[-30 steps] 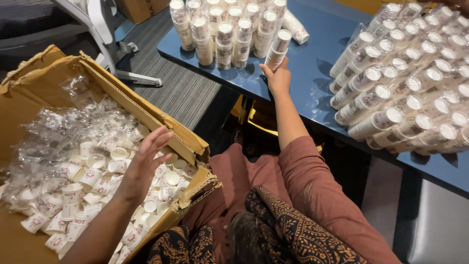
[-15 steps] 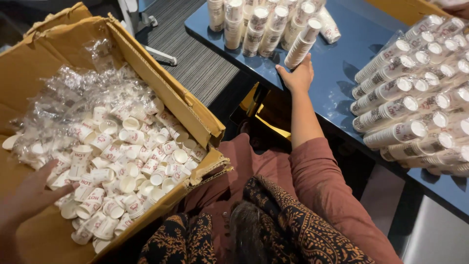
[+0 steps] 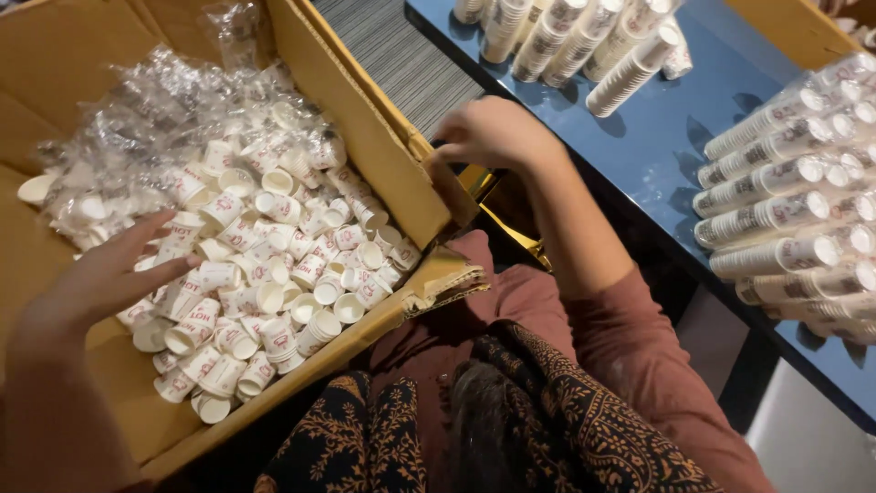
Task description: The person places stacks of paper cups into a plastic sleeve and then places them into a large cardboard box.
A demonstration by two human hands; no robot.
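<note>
Small white paper cups with red print (image 3: 274,274) lie loose in the big brown cardboard box (image 3: 365,137), many among crumpled clear plastic wrap (image 3: 146,100). Your left hand (image 3: 109,274) rests open on them, gripping nothing; your right hand (image 3: 493,132) curls over the box's near flap. Right of the box, sleeved cup stacks (image 3: 776,192) already line the dark blue table (image 3: 657,155); plenty remain loose. Grey striped flooring (image 3: 401,64) shows between.

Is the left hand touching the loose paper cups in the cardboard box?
Touching: the head view shows the left hand with fingertips resting on the paper cups.
</note>
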